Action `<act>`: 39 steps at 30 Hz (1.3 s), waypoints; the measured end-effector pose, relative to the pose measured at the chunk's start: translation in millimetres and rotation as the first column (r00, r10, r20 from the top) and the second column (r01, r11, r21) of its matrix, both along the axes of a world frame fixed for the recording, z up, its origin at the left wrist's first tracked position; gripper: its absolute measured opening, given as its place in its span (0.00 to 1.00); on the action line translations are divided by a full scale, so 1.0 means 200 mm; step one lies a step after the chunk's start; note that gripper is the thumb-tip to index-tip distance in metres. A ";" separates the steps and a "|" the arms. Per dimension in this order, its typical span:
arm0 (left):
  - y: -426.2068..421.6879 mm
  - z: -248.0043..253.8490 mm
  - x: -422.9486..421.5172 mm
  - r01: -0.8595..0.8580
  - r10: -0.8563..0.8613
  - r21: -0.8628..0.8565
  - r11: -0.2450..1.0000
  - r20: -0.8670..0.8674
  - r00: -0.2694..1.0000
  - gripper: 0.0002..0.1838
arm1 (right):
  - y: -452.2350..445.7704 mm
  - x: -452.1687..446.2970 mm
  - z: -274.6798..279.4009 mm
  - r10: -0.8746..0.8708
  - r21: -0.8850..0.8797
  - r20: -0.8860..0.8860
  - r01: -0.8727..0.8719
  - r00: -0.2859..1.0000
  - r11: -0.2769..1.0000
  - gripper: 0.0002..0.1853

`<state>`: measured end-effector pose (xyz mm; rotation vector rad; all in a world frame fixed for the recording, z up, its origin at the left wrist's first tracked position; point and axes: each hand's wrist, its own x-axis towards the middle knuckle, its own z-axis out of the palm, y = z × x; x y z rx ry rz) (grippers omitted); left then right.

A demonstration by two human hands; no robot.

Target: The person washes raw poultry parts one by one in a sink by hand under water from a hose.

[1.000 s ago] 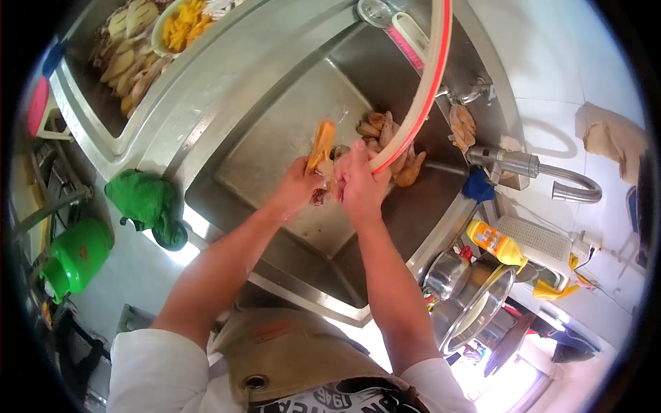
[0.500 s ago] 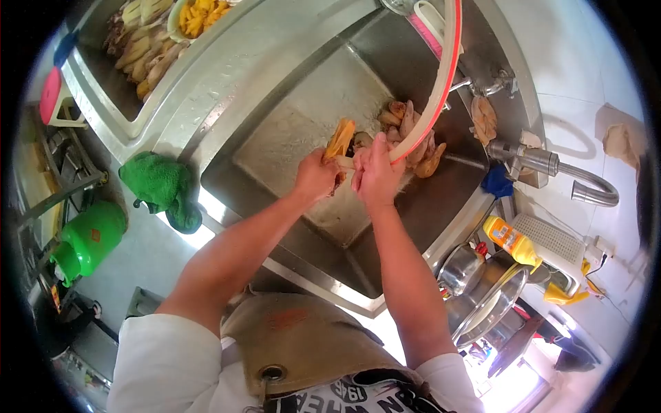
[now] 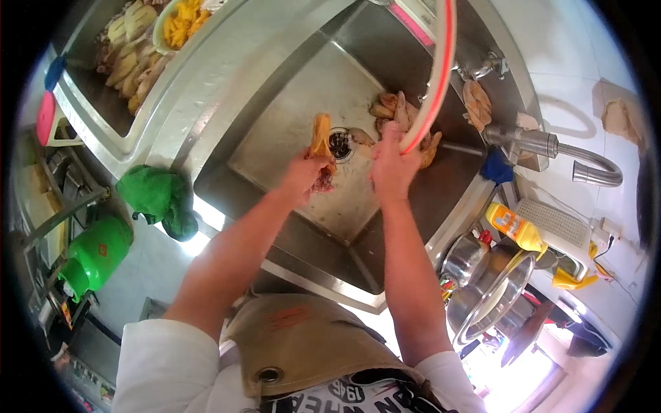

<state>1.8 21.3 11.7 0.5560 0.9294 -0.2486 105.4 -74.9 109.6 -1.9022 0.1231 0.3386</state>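
Observation:
Over the sink (image 3: 289,110), my left hand (image 3: 303,177) is closed around a piece of poultry (image 3: 321,135). Its yellow-skinned end points away from me, and raw red flesh shows below my fingers. My right hand (image 3: 396,164) grips a pale hose (image 3: 438,89) with a red stripe, which arches up out of view at the top. The hose's outlet is hard to make out. Between my hands lies the round drain (image 3: 339,144). Several more poultry pieces (image 3: 391,107) are heaped against the right side of the basin, just beyond my right hand.
A second basin at upper left holds more poultry (image 3: 131,62) and a bowl of yellow pieces (image 3: 184,24). A green cloth (image 3: 155,196) hangs on the left rim. To the right are a faucet (image 3: 537,144), a yellow bottle (image 3: 515,227) and metal pots (image 3: 482,289).
My hands have moved apart, the left slightly left with the poultry piece, the right slightly right with the hose. The drain has come into view between them.

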 end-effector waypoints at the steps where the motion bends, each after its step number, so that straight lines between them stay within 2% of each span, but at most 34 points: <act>1: 0.01 0.02 0.00 0.019 -0.019 0.001 1.000 0.031 0.999 0.16 | -0.04 0.02 0.02 0.031 -0.044 0.092 -0.027 0.995 0.999 0.21; 4: 0.02 -0.02 -0.01 0.069 -0.087 0.105 0.992 0.176 0.981 0.16 | -0.03 -0.03 0.17 0.016 0.003 -0.031 -0.016 0.999 1.000 0.22; 6: 0.01 -0.05 0.00 0.071 -0.090 0.099 0.993 0.207 0.974 0.16 | 0.00 -0.07 0.19 0.070 0.111 -0.010 -0.068 0.998 0.991 0.23; 8: 0.02 0.00 0.00 0.034 -0.033 -0.005 0.999 0.149 0.988 0.17 | 0.06 -0.12 0.22 0.106 0.205 -0.050 -0.093 0.993 0.974 0.24; 11: 0.01 0.02 0.00 0.022 -0.022 0.000 1.000 0.134 0.991 0.17 | 0.11 -0.12 0.11 0.088 0.236 -0.080 -0.067 0.993 0.969 0.23; 14: 0.04 0.07 0.01 0.131 -0.146 0.103 0.986 0.151 0.978 0.16 | 0.11 -0.11 0.00 0.062 0.264 -0.111 -0.031 0.992 0.964 0.23; 17: -0.01 0.04 0.00 0.053 -0.069 0.175 0.983 0.086 0.994 0.14 | 0.15 -0.12 -0.02 0.001 0.258 -0.229 0.060 0.973 0.964 0.23; 18: -0.02 0.05 -0.01 0.083 -0.099 0.216 0.973 0.065 0.993 0.13 | 0.15 -0.12 -0.02 -0.028 0.244 -0.275 0.097 0.961 0.965 0.23; 19: -0.02 0.06 -0.01 0.112 -0.129 0.260 0.959 0.047 0.991 0.13 | 0.13 -0.12 -0.04 0.056 0.314 -0.230 0.020 0.972 0.949 0.24; 20: -0.01 0.07 -0.01 0.145 -0.160 0.302 0.942 0.028 0.987 0.12 | 0.13 -0.12 -0.07 0.057 0.312 -0.238 0.021 0.970 0.950 0.24; 21: -0.01 0.06 0.00 0.246 -0.283 0.447 0.860 0.016 0.959 0.11 | 0.13 -0.12 -0.10 0.053 0.311 -0.245 0.027 0.968 0.950 0.23; 24: -0.02 0.03 -0.01 0.149 -0.146 0.271 0.951 -0.030 0.989 0.08 | 0.13 -0.14 -0.15 0.052 0.336 -0.215 0.024 0.975 0.941 0.21; 27: -0.05 -0.05 -0.01 0.033 -0.034 0.200 0.979 0.004 0.999 0.07 | 0.13 -0.16 -0.16 0.033 0.375 -0.220 0.053 0.975 0.925 0.18; 33: -0.11 -0.16 0.01 -0.023 0.015 0.282 0.959 0.030 0.999 0.14 | 0.11 -0.14 -0.19 0.034 0.335 -0.224 0.044 0.974 0.941 0.19; 36: -0.13 -0.08 0.03 -0.211 0.212 0.243 0.947 0.021 0.977 0.22 | 0.10 -0.14 -0.18 0.052 0.336 -0.238 0.032 0.970 0.941 0.20; 39: -0.08 -0.08 0.01 -0.090 0.076 0.208 0.974 0.077 0.994 0.29 | 0.10 -0.14 -0.19 0.051 0.333 -0.252 0.038 0.966 0.942 0.22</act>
